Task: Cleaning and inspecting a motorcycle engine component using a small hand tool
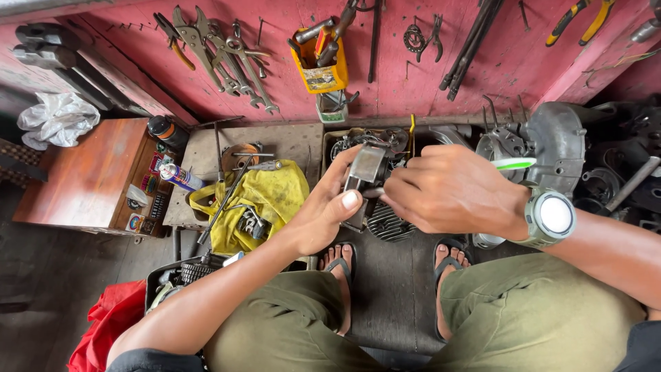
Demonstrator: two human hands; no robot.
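My left hand [323, 210] grips a small grey metal engine part [365, 169] from the left and below, thumb across its lower edge. My right hand [451, 189] is closed on a brush with a green and white handle [513, 163] that sticks out to the right; its fingers press against the right side of the part. The brush's head is hidden behind the hand. A round grey watch [552, 217] sits on my right wrist. A finned metal cylinder [387, 224] lies on the floor just under both hands.
A yellow cloth [279, 193] with wrenches and sockets lies left of my hands. A tray of engine parts [385, 141] and a grey engine casing [558, 148] stand ahead. Pliers and wrenches hang on the red wall [227, 52]. A wooden box [86, 179] sits far left.
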